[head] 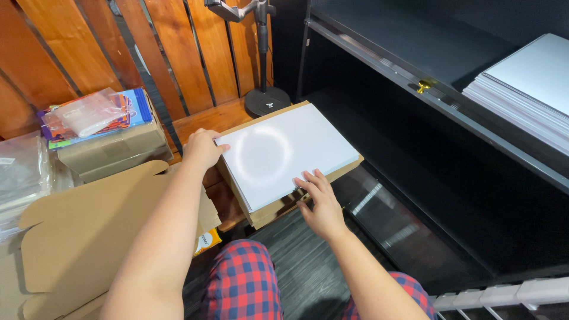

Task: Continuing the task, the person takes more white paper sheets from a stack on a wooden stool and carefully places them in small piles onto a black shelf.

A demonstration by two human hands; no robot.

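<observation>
A white sheet stack [284,155] lies in the middle of the frame, seated in a shallow brown box [314,181] whose edges show around it. The left hand [203,148] is at the stack's upper-left corner, fingers curled down over that corner and the box edge; it seems to grip the corner, though the fingertips are hidden under the hand. The right hand [320,201] is at the stack's lower-right edge, fingers spread and flat, their tips resting on the top sheet while the palm hangs off the box's near side. So the stack lies between the two hands, touched by both on opposite corners.

A round light glare sits on the top sheet near its centre. Above the box, a black stand [265,95] with a round base rests on the wooden floor. At the left, a cardboard carton [112,148] carries colourful packets, and a flat unfolded cardboard [89,231] lies in the lower left. A black shelf unit [427,89] fills the right, with another pile of white sheets [527,89] in the upper right corner. Red checked trousers [243,284] show at the bottom.
</observation>
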